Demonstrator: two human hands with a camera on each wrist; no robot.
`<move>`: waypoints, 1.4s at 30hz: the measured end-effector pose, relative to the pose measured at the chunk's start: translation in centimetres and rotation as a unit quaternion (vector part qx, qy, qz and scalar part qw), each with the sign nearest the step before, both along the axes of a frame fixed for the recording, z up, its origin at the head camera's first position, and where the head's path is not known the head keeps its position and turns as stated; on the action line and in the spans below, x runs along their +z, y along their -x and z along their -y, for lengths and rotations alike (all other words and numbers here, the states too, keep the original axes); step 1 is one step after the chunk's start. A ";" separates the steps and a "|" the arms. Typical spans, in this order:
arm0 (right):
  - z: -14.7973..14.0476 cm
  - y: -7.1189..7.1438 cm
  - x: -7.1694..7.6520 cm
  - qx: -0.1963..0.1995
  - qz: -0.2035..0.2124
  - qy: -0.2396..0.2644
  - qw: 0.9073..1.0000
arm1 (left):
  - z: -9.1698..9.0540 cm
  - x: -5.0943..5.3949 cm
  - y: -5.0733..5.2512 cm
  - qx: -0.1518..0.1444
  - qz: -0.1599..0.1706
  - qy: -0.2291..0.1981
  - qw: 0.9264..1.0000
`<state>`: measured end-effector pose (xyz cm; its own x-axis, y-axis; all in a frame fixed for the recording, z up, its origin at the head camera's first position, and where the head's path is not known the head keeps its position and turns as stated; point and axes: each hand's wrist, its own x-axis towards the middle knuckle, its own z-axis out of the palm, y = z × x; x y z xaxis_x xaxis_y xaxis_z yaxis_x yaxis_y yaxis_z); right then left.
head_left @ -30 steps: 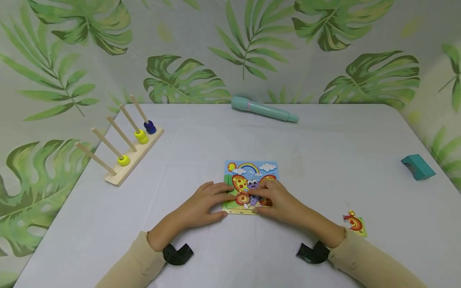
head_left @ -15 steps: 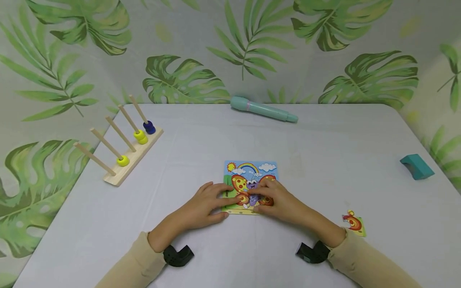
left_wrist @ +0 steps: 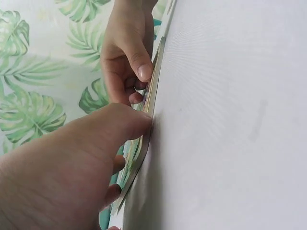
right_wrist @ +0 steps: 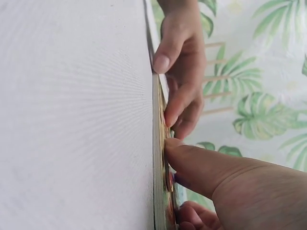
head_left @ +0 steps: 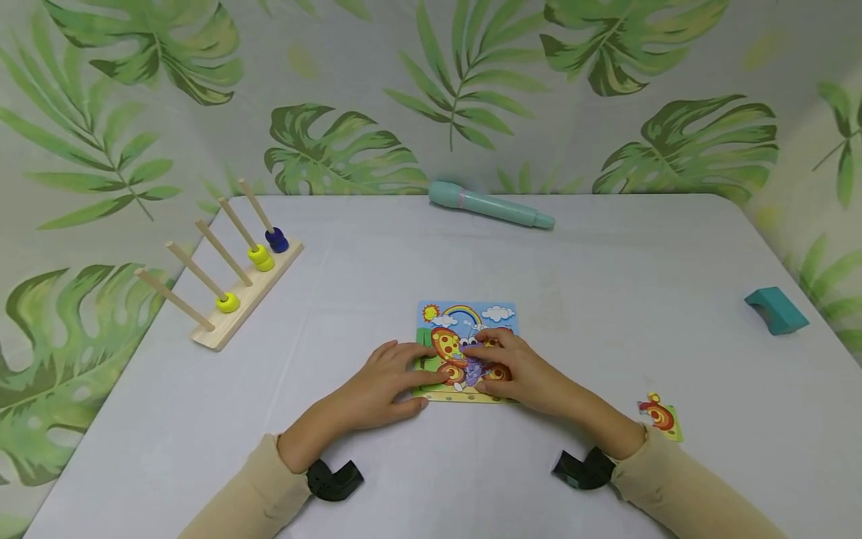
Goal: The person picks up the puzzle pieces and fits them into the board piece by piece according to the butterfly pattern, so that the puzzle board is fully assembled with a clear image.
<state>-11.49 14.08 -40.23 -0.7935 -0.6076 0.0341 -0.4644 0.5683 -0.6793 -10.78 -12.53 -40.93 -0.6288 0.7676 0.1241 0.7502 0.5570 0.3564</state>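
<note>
A square jigsaw puzzle board (head_left: 498, 313) with a butterfly, rainbow and sun lies flat on the white table. My left hand (head_left: 387, 385) rests on its left side, fairly straight fingers on the picture and thumb at the lower left edge. My right hand (head_left: 528, 374) pinches the purple butterfly-body puzzle piece (head_left: 474, 368) between thumb and fingers over the board's middle; part of the piece is hidden. In the right wrist view, the right thumb (right_wrist: 175, 148) touches the board's top. A loose puzzle piece (head_left: 661, 416), red and yellow, lies beside the right forearm.
A wooden peg rack (head_left: 249, 296) with yellow and blue beads stands at the left. A mint-green toy microphone (head_left: 491, 206) lies along the far edge. Near the right edge sits a teal arch block (head_left: 777, 311). Leaf-patterned cloth (head_left: 337, 153) hangs behind the table.
My right fingers have shifted slightly over the butterfly's body, with the index finger lifting a little. The left hand stays on the board. The loose piece keeps its place.
</note>
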 end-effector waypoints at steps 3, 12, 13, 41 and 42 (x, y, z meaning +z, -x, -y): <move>0.1 0.0 0.1 0.001 -0.002 -0.003 1.000 | -0.1 0.0 0.2 -0.002 0.001 0.001 1.000; 0.2 -0.1 0.2 0.006 -0.028 -0.027 0.999 | -0.3 0.1 0.5 -0.012 -0.011 0.028 0.999; 0.2 -0.1 0.3 0.007 -0.027 -0.032 0.999 | -0.3 0.1 0.5 -0.012 -0.009 0.028 1.000; -15.8 -8.4 4.9 -0.199 -0.074 0.027 0.977 | -0.2 -0.4 0.5 -0.004 0.003 0.004 1.000; -16.2 -8.7 4.5 -0.207 -0.072 0.026 0.975 | -0.2 -0.4 0.4 -0.004 0.005 0.005 1.000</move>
<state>-2.82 30.29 -35.70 -0.9551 -0.2312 0.1852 -0.2953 0.6935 -0.6571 -11.23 -12.30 -41.29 -0.6241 0.7735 0.1100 0.7508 0.5548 0.3584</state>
